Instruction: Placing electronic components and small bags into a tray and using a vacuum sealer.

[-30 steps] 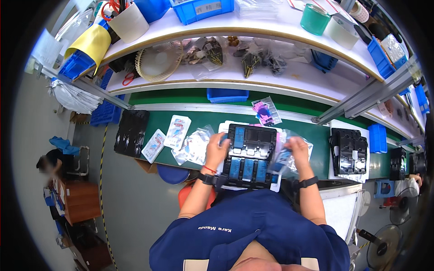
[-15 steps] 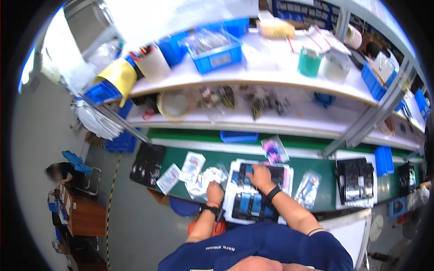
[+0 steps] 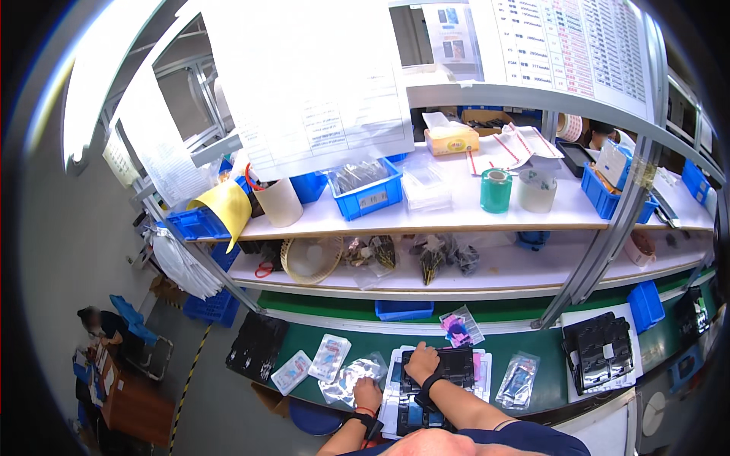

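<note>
A black tray (image 3: 458,368) with moulded slots lies on white sheets (image 3: 391,395) at the front of the green bench. My right hand (image 3: 420,366) is over its upper left corner, fingers curled down; what they pinch, if anything, is hidden. Below my right wrist, blue flat pieces (image 3: 414,414) sit in black slots. My left hand (image 3: 368,394) is beside the tray, at the lower right edge of a shiny silver plastic bag (image 3: 356,375). Its fingers are bent closed, and their tips are too small to make out.
Two white printed packs (image 3: 329,357) and a black tray stack (image 3: 257,346) lie to the left. To the right are a clear bag (image 3: 518,380), more black trays (image 3: 601,349) and a blue bin (image 3: 645,306). Above the bench runs a white shelf (image 3: 456,216). A person (image 3: 110,327) sits far left.
The view has tipped upward, so the bench sits lower in the picture. My right hand has shifted left across the black tray to its corner. My left hand stays by the silver bag.
</note>
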`<state>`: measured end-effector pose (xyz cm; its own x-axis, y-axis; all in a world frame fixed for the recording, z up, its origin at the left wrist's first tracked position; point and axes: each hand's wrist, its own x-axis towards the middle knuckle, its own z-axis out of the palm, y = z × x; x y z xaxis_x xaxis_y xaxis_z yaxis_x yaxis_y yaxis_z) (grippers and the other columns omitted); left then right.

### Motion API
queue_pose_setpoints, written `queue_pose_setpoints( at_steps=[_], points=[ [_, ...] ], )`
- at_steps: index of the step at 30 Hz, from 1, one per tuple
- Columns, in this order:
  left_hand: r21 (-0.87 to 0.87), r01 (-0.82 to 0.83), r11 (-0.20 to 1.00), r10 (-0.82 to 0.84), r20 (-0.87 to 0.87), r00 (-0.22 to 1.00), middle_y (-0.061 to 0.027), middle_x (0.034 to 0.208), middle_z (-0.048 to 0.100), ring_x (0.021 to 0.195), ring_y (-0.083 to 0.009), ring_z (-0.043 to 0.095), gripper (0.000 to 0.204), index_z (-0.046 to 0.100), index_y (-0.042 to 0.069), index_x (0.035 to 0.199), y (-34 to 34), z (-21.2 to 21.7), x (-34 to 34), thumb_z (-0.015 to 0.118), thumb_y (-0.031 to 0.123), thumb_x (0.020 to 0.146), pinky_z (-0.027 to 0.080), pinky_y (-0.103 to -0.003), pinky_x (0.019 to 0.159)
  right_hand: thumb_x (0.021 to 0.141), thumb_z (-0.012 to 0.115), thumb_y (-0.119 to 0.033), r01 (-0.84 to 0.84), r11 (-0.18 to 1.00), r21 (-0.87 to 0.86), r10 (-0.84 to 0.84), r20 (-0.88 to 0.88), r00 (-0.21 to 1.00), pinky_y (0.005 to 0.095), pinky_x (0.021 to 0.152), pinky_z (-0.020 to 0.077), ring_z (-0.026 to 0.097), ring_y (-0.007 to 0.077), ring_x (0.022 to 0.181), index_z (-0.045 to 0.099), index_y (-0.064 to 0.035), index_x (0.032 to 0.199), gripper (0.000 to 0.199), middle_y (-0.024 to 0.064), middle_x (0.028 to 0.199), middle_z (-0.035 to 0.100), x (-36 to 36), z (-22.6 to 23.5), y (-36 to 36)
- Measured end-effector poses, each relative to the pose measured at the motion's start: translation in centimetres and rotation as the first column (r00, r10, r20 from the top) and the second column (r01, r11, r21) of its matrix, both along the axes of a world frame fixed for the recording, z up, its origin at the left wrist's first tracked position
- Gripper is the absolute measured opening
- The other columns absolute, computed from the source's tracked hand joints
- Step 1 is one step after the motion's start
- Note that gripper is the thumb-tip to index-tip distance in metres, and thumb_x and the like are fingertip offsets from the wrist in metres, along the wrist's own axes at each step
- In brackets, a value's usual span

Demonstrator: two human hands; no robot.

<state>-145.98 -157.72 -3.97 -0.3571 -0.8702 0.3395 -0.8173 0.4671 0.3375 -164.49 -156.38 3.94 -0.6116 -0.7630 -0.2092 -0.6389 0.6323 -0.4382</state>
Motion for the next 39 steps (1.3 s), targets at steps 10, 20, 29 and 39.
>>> queue_pose_setpoints(
  at_steps=[10,20,29,39],
  points=[
    [0.320,-0.121,0.940,0.236,-0.351,0.906,-0.0177,0.066,0.060,0.060,-0.0320,0.058,0.025,0.062,0.000,0.067,-0.1,4.8,1.9,0.065,0.024,0.073,0.044,-0.039,0.054,0.075,0.061,-0.012,-0.112,0.787,-0.607,0.255,0.154,0.955,0.0383,0.067,0.0466,0.060,0.0328,0.073,0.053,-0.0084,0.104,0.031,0.0168,0.079,0.060,-3.9,3.8,4.9],
    [0.208,0.444,0.872,-0.257,-0.577,0.776,-0.0089,0.069,0.060,0.071,-0.0252,0.055,0.012,0.061,0.003,0.065,2.5,16.5,-5.1,0.072,0.009,0.065,0.043,-0.032,0.065,0.071,0.066,-0.005,-0.288,0.455,-0.843,0.320,-0.147,0.936,0.0303,0.064,0.0397,0.050,0.0237,0.073,0.057,-0.0040,0.092,0.023,0.0093,0.083,0.057,-6.3,14.1,8.3],
    [0.194,0.528,0.827,-0.344,-0.569,0.747,-0.0085,0.068,0.061,0.069,-0.0248,0.056,0.010,0.060,0.002,0.064,5.0,16.8,-5.8,0.070,0.005,0.064,0.043,-0.033,0.065,0.070,0.066,-0.001,-0.276,0.506,-0.817,0.206,-0.196,0.959,0.0320,0.064,0.0411,0.050,0.0265,0.074,0.057,-0.0030,0.091,0.023,0.0111,0.081,0.056,-6.7,14.2,13.1],
    [0.577,0.731,0.365,-0.071,-0.765,0.640,0.0000,0.076,0.061,0.070,-0.0063,0.051,0.024,0.062,-0.004,0.099,6.6,16.5,-6.7,0.052,0.015,0.089,0.042,-0.021,0.065,0.081,0.060,-0.006,-0.238,0.480,-0.844,0.388,-0.039,0.921,0.0244,0.077,0.0425,0.052,0.0106,0.091,0.052,-0.0014,0.105,0.025,0.0065,0.093,0.058,-5.2,10.3,13.8]
  ],
)
